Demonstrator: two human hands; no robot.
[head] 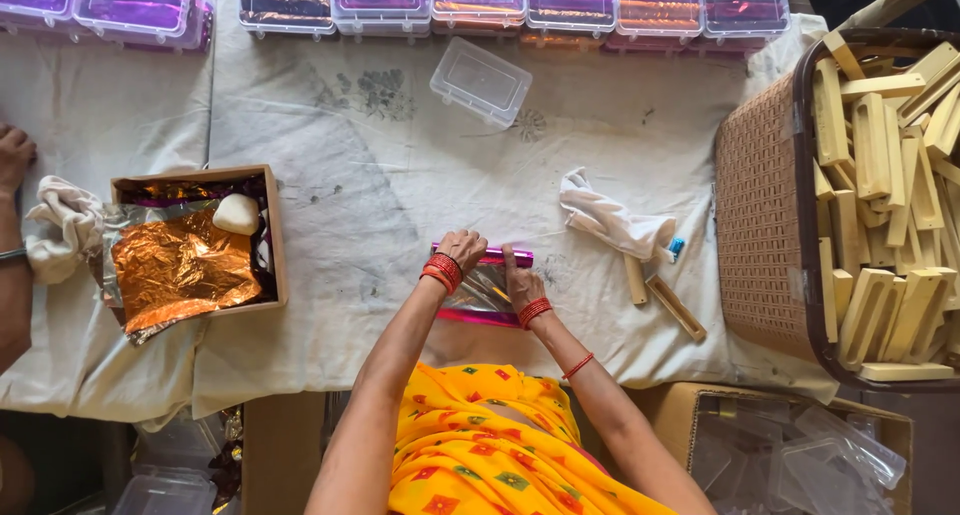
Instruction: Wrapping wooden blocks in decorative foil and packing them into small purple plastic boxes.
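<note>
Across the surface lies a stained white cloth, with a row of clear plastic boxes holding purple and orange foil along its far edge and 1 empty clear box just in front of them. At the left sits a cardboard box with crumpled orange foil and a white lump inside; another person's arm rests beside it. At the right stands a brown woven basket full of pale wooden blocks, and a white rag and 2 loose wooden blocks lie near it.

Near the front edge, at the middle, a sheet of purple-edged foil lies flat under both hands. The left hand is palm down on the foil's far left corner, fingers curled and pressed together. The right hand presses the far right edge, its fingers extended forward and close together. Both wrists wear red bangles, forearms angled inward.
</note>
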